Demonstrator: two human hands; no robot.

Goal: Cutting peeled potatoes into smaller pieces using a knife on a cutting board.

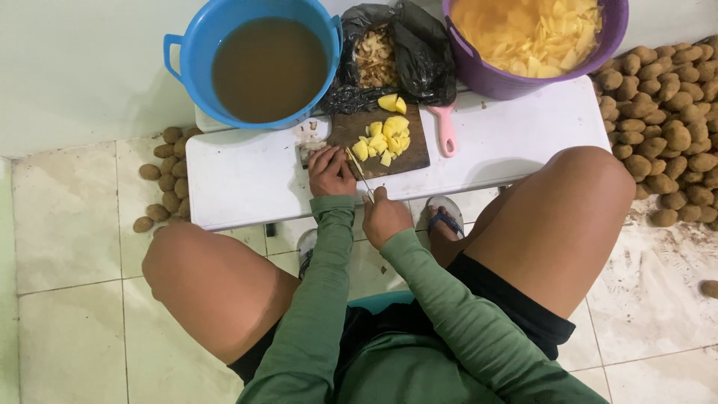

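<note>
A dark wooden cutting board (348, 129) lies on a low white table (247, 179). Yellow potato pieces (383, 141) are piled on its far right part. My left hand (330, 172) rests curled on the board's near left corner, pressing on something I cannot make out. My right hand (384, 215) is closed on the handle of a knife (359, 170). The blade points up and left, next to the left hand's fingers.
A blue tub (265, 63) of brown water, a black bag of peelings (378, 56) and a purple bucket of cut potato (535, 37) stand behind the board. A pink-handled tool (446, 129) lies beside it. Unpeeled potatoes are heaped on the floor at the right (673, 127) and left (166, 176).
</note>
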